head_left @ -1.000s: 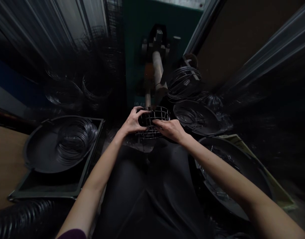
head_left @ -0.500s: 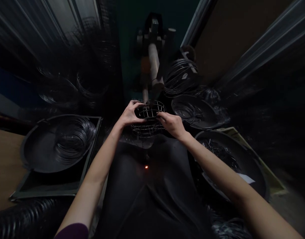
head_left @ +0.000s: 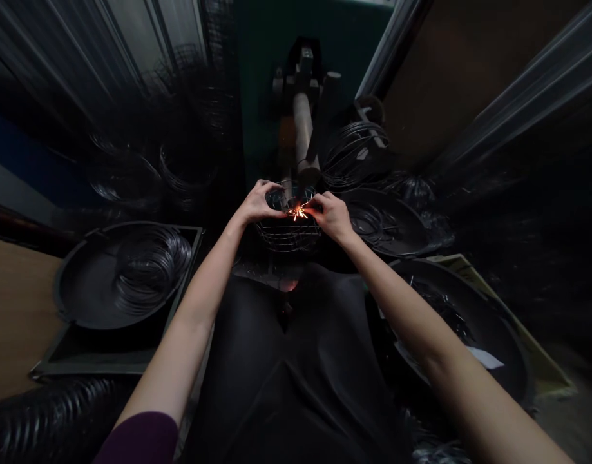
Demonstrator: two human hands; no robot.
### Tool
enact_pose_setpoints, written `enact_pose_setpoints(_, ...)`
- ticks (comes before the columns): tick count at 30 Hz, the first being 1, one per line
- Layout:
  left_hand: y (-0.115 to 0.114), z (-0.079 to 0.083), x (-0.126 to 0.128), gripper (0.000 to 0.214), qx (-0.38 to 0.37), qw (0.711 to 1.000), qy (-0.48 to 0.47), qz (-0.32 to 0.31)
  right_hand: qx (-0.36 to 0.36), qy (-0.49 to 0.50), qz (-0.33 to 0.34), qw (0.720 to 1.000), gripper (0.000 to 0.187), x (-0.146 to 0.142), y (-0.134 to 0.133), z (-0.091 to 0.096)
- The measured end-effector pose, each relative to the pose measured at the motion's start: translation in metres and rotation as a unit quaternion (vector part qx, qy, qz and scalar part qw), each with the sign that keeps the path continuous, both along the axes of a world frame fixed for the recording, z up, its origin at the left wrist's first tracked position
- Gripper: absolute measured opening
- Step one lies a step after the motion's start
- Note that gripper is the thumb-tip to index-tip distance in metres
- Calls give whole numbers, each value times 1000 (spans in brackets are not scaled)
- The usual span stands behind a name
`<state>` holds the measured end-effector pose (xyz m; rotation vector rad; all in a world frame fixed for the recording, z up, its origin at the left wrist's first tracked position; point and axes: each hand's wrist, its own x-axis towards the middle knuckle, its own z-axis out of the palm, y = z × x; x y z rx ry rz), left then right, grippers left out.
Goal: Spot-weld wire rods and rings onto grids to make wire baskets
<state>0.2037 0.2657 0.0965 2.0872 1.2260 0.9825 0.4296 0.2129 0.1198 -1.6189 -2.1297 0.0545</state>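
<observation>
A round wire basket (head_left: 288, 237) of thin metal rods is between my hands, under the arm of a spot welding machine (head_left: 305, 138). My left hand (head_left: 259, 203) grips the basket's left side, thumb and fingers curved round the wires. On the right side my right hand (head_left: 330, 214) is closed in a pinch at the wire, close to the weld point. Bright orange sparks (head_left: 297, 211) fly between the two hands, where the machine's tip meets the wire. The exact contact is hidden by the glare.
A dark round pan (head_left: 85, 283) with wire rings (head_left: 153, 264) stands at the left. To the right are a pan with wire rings (head_left: 397, 219) and a larger pan (head_left: 506, 328) holding short wire pieces. Wire coils (head_left: 353, 151) lie beside the machine. A dark apron (head_left: 296, 361) covers my lap.
Sparks have appeared at the wire basket. Both hands have raised the basket slightly toward the machine's tip. The small glowing spot over the apron is gone.
</observation>
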Motion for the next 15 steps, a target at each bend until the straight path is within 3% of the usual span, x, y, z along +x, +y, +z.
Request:
enact_pose_setpoints(5,3,1,0,88,9,1000,-14,-21,19,56,11,998,19,4,6,7)
enact_pose_setpoints(9,-8,-22,-35,110,-31,994,-98,-22,29,82,32,996,25,46,-32,14)
enact_pose_setpoints(11,-23,-43,-61,109,-67,983,-167,25,25,95,-6,995,32,89,-68,4)
enact_pose_setpoints(12,-32,-54,-71,109,-89,977,-190,48,25,101,-56,993,35,113,-88,-7)
enact_pose_setpoints(14,-48,-74,-83,111,-132,967,-203,73,-46,72,-169,982,37,161,-124,-35)
enact_pose_setpoints(15,-54,-82,-83,113,-149,966,-198,75,-101,41,-193,975,37,180,-140,-50)
